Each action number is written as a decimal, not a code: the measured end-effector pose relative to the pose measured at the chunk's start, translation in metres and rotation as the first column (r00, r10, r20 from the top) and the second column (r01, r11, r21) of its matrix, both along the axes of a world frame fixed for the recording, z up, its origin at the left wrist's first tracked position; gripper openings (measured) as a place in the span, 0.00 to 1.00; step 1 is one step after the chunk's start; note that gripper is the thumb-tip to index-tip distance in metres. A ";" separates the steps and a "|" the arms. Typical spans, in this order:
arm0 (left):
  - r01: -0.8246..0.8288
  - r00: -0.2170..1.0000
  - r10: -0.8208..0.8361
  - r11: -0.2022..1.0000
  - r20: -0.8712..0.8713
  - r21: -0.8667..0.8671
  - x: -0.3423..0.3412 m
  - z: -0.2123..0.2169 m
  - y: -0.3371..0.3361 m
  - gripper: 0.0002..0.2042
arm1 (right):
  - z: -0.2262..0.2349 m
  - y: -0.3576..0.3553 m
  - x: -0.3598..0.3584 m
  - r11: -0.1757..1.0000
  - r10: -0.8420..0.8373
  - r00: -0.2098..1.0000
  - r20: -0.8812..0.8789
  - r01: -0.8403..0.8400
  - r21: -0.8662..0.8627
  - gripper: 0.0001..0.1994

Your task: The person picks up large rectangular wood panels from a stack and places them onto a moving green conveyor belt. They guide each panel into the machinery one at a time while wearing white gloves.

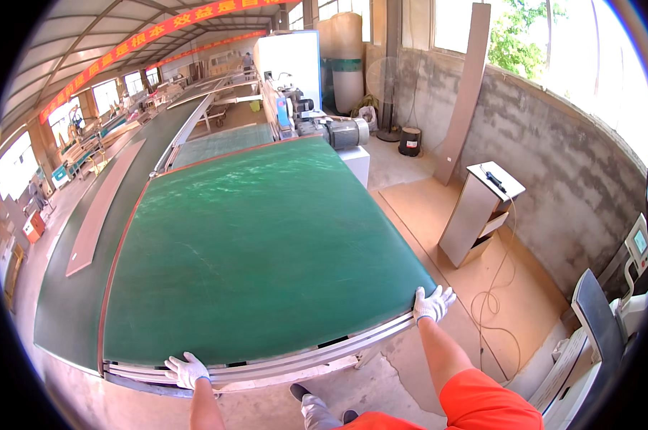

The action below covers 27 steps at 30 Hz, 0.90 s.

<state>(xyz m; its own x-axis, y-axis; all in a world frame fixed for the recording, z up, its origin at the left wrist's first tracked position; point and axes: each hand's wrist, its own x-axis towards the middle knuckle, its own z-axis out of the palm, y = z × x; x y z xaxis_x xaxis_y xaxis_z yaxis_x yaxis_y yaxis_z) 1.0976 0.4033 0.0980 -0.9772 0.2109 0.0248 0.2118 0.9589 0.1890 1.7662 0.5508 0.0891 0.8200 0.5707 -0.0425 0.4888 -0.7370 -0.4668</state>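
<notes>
On the green board's (259,251) near edge, both gloved hands rest.

head view | 1 fisheye camera | looked down and forward from the person's head | close above green conveyor table (266,251)

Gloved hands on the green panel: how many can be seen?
2. The left hand rests on the near edge of the green panel, toward its left corner. The right hand rests on the panel's near right corner. No other hands are visible.
</notes>
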 end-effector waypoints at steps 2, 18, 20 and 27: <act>0.002 1.000 -0.002 1.000 0.004 0.010 0.003 0.005 -0.001 0.35 | -0.004 0.003 0.000 1.000 0.006 1.000 0.012 -0.006 0.013 0.46; 0.024 1.000 -0.024 0.999 0.004 0.046 0.001 -0.011 0.000 0.36 | -0.007 0.004 -0.005 1.000 0.004 0.997 0.072 -0.002 -0.022 0.41; 0.026 1.000 -0.026 0.999 0.010 0.044 0.001 -0.011 0.000 0.36 | -0.011 0.006 -0.005 1.000 0.006 0.997 0.081 -0.004 -0.026 0.41; 0.044 0.999 -0.043 0.996 -0.020 0.077 0.001 -0.015 -0.002 0.37 | -0.011 0.006 -0.005 0.997 0.012 0.999 0.037 -0.009 -0.070 0.42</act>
<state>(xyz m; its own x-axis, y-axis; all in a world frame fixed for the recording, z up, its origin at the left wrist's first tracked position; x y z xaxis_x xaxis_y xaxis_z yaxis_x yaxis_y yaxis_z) 1.0981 0.4010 0.0827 -0.9663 0.2501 0.0606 0.2572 0.9314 0.2575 1.7610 0.5568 0.0777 0.8159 0.5759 -0.0519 0.5128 -0.7622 -0.3952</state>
